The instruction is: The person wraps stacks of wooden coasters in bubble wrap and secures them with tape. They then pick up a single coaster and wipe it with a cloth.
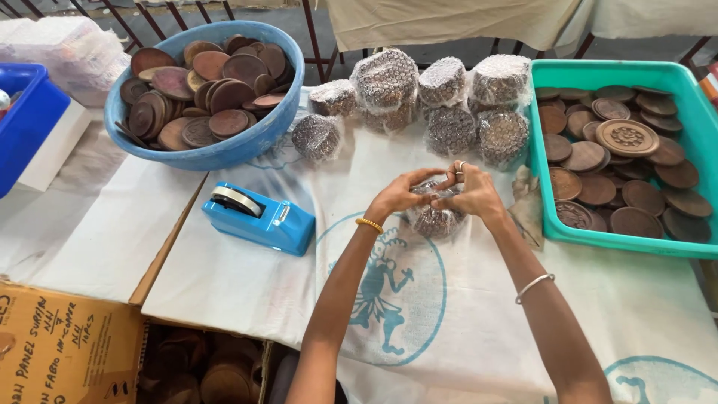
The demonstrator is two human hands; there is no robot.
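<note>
So on the far left there was a blue bin (pixel 26 120) sitting on a white box, with a clear plastic bag of stuff (pixel 63 49) behind it. Below that, at the bottom corner, an open cardboard carton (pixel 67 348) with more brown discs down inside. Next over was a big round blue tub (pixel 224 146) piled with dark wooden discs (pixel 206 86), plain and carved mixed together. Just in front of it sat a blue tape dispenser (pixel 258 217) on the white cloth (pixel 224 277), which had a blue figure printed on it.

Middle of the table was where the work was. The left hand (pixel 400 193) and the right hand (pixel 473 191) were both wrapped around a stack of discs in bubble wrap (pixel 434 218), resting on the cloth right in front of the person. Fingers of both hands were curled in over the top of the bundle and pinching the wrap, fingertips almost meeting. Yellow bangle on the left wrist, silver one on the right, ring on a right finger.

Behind the hands there was a cluster of finished bubble-wrapped bundles (pixel 430 101), some stacked two high. Far right was a teal crate (pixel 621 243) full of more brown discs, one carved disc (pixel 627 137) lying on top.
</note>
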